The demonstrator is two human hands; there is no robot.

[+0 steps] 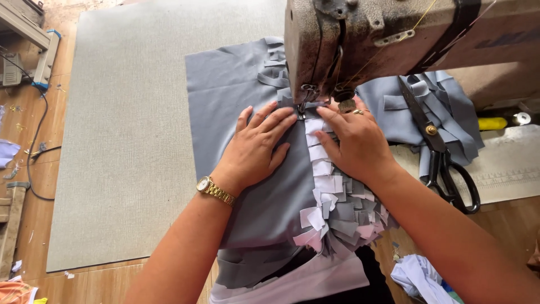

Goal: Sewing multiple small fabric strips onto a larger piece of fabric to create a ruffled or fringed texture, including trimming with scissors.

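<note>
1. The grey cloth (247, 95) lies flat on the sewing table, running under the needle (304, 102) of the old sewing machine (360, 39).
2. The left hand (260, 147) rests open on the cloth, fingers spread and pressing down. It pinches nothing.
3. The right hand (353, 145) lies flat too, its fingertips holding the small white tags (322, 169) by the seam.
4. A good way here is to keep both hands flat, feed slowly, and keep fingers away from the needle.
5. The cloth looks smooth and soft. The tags are little squares, white and grey, stacked like scales.
6. Black scissors (439, 152) lie on more grey pieces at the right. A pale green mat (124, 141) covers the wooden table.
</note>
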